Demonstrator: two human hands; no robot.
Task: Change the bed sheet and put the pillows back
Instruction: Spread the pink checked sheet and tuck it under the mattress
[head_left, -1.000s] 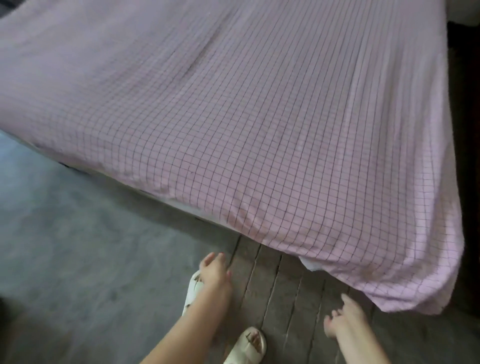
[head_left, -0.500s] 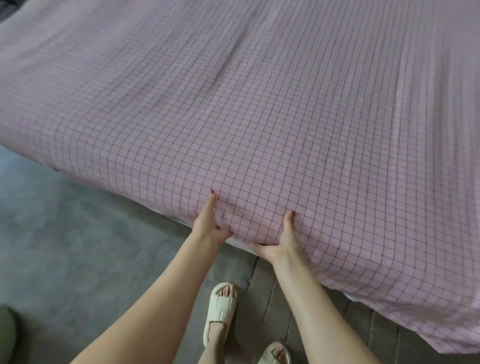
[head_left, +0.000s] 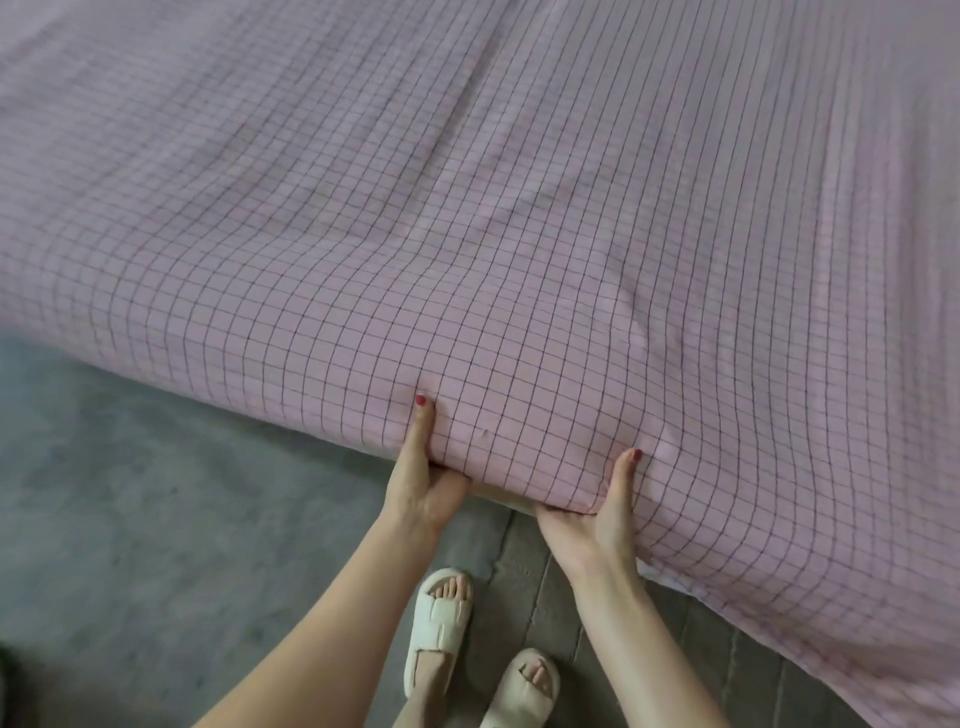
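From the head view, the only one I have, the change is plain: a second ago my hands hung loose over the floor (head_left: 156, 519), holding nothing, short of the bed's edge; half a second ago they had just arrived at the hem, and now both are clamped on it. My left hand (head_left: 423, 480) has its thumb up on the face of the pink checked sheet (head_left: 519, 234) and its fingers curled under the edge, out of sight; my right hand (head_left: 597, 512) mirrors it just beside, thumb pressed on top, palm cupped beneath. Between the two thumbs the cloth bulges and the grid lines bow, so I judge I am gripping sheet and the mattress edge together, lifting a little; a pale strip of the mattress (head_left: 506, 498) shows under the hem there. The sheet itself lies spread across the whole bed, with a long crease running away up the middle, and its border hangs free over the side to my right. That reads to me as the tucking stage: sheet laid, edge not yet under. No pillows are in view. My sandals (head_left: 439, 623) stand on the floor close to the bed.
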